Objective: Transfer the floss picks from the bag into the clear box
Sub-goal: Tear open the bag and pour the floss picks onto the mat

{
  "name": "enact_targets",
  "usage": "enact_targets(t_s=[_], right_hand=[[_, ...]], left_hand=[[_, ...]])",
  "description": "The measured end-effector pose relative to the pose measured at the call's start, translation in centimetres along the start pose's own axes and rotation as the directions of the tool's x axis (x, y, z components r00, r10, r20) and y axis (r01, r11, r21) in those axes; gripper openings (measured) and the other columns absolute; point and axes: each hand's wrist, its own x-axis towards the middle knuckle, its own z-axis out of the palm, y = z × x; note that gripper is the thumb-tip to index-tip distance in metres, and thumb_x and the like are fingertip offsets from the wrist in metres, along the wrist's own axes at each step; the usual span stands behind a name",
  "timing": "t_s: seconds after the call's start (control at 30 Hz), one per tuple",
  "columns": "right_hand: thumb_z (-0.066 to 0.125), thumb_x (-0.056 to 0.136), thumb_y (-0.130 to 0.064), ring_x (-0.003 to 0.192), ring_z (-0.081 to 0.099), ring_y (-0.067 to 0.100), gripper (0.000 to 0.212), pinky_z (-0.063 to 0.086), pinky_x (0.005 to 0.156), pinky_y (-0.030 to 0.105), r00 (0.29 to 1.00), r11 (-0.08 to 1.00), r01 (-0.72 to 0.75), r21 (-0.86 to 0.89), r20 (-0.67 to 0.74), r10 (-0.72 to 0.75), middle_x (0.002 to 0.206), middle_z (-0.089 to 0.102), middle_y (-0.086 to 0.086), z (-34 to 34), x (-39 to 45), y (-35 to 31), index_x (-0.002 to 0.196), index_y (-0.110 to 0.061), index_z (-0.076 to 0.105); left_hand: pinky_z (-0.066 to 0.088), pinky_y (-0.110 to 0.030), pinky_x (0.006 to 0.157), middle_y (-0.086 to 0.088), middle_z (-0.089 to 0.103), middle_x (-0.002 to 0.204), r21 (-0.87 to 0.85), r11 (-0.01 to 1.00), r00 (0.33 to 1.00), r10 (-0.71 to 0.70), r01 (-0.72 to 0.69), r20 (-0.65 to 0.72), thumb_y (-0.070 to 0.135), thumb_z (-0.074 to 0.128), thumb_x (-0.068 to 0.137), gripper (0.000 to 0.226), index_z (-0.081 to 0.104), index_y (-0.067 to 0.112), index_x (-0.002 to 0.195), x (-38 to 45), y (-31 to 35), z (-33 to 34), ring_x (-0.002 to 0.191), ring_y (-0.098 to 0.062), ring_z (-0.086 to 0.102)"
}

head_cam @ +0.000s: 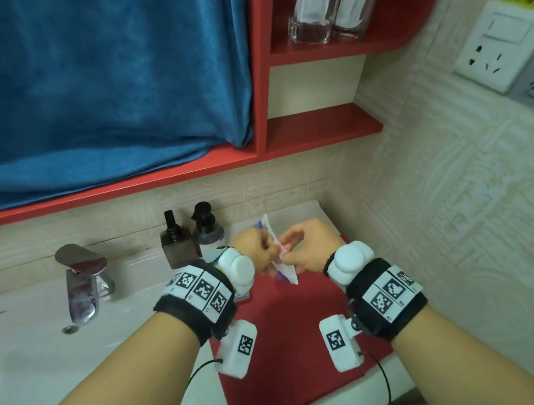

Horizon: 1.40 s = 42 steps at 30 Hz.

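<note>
Bag (283, 262) sits pinched between both hands above the red mat (293, 365), held upright just off its far end. Left hand (256, 247) curls tight around the bag's left edge; right hand (309, 242) pinches its upper right edge with curled fingers. Two dark bottles (191, 239) stand just beyond the mat's far left corner, a faucet (81, 282) farther left.
</note>
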Motion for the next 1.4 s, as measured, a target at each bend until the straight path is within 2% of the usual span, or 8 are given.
enact_targets(t_s=[0.2,0.37,0.47,0.67,0.83,1.07,1.2,1.4], right_hand=[[0.072,0.082,-0.02,0.059,0.072,0.021,0.006,0.062,0.061,0.038,0.998,0.994,-0.031,-0.107,0.044,0.035,0.074,0.073,0.005,0.4,-0.3,1.1,0.086,-0.016,0.073],[0.072,0.084,-0.015,0.056,0.071,0.019,0.006,0.056,0.05,0.024,0.994,0.996,-0.062,-0.059,0.085,0.067,0.075,0.073,0.01,-0.3,-0.9,1.0,0.087,-0.01,0.073],[0.072,0.084,-0.015,0.057,0.071,0.02,0.005,0.054,0.049,0.022,0.993,0.997,-0.052,-0.056,0.104,0.058,0.072,0.073,0.009,-0.4,-1.1,0.8,0.084,-0.01,0.073],[0.074,0.083,-0.029,0.051,0.07,0.021,0.019,0.061,0.055,0.036,0.994,0.988,-0.093,-0.122,-0.065,0.086,0.06,0.071,0.005,-2.0,-0.5,2.4,0.074,-0.014,0.069],[0.063,0.088,-0.03,0.061,0.063,0.021,0.02,0.058,0.065,0.036,1.0,0.955,-0.024,-0.297,-0.026,0.017,0.071,0.067,0.002,-0.3,-0.4,1.2,0.081,-0.012,0.066],[0.066,0.082,-0.03,0.073,0.063,0.02,0.02,0.054,0.065,0.036,0.997,0.949,0.069,-0.307,0.064,-0.052,0.079,0.065,-0.001,2.4,-0.6,-0.1,0.091,-0.019,0.053],[0.061,0.082,-0.008,0.085,0.067,0.025,0.047,0.06,0.071,0.045,0.993,0.962,0.068,-0.264,0.108,-0.041,0.105,0.067,0.003,1.4,-0.2,0.5,0.125,-0.025,0.05],[0.056,0.083,0.008,0.083,0.069,0.028,0.042,0.06,0.076,0.045,0.997,0.987,-0.042,-0.152,0.056,0.051,0.098,0.07,0.01,-0.7,-0.1,2.2,0.113,-0.018,0.067]], left_hand=[[0.058,-0.036,0.069,-0.003,0.075,0.082,0.038,0.998,0.998,-0.055,0.054,0.043,0.016,0.046,0.092,0.015,0.051,0.013,0.078,-0.4,-0.1,1.4,0.068,-0.021,0.071],[0.05,-0.024,0.054,0.009,0.065,0.052,0.029,0.999,0.998,-0.035,0.033,0.047,0.016,0.049,0.092,0.01,0.051,0.008,0.085,-0.8,-0.1,1.7,0.053,-0.014,0.065],[0.053,-0.029,0.059,0.005,0.067,0.056,0.043,0.998,0.998,-0.043,0.041,0.054,0.019,0.05,0.091,0.011,0.053,0.01,0.087,-1.0,0.3,1.8,0.058,-0.017,0.067],[0.049,-0.022,0.054,-0.002,0.071,0.07,0.065,0.993,0.995,-0.103,0.102,0.01,0.019,0.048,0.089,0.02,0.056,0.015,0.071,-1.3,-0.3,1.0,0.054,-0.018,0.064],[0.056,-0.032,0.066,-0.01,0.073,0.072,0.09,0.989,0.992,-0.116,0.12,-0.051,0.029,0.049,0.085,0.028,0.065,0.009,0.073,-1.8,-0.7,0.4,0.059,-0.02,0.067],[0.052,-0.032,0.055,-0.005,0.068,0.058,0.017,0.995,0.985,-0.09,0.094,-0.146,0.021,0.052,0.08,0.025,0.065,0.008,0.063,-2.2,-0.3,-0.2,0.053,-0.019,0.063],[0.056,-0.041,0.067,-0.016,0.071,0.073,0.136,0.987,0.985,-0.063,0.085,-0.158,0.03,0.052,0.082,0.036,0.067,0.0,0.073,-2.1,-0.5,-0.8,0.06,-0.025,0.062],[0.058,-0.041,0.069,-0.015,0.071,0.076,0.202,0.973,0.986,-0.08,0.109,-0.144,0.037,0.054,0.078,0.035,0.067,0.005,0.072,-1.6,-0.9,-0.6,0.074,-0.031,0.069]])
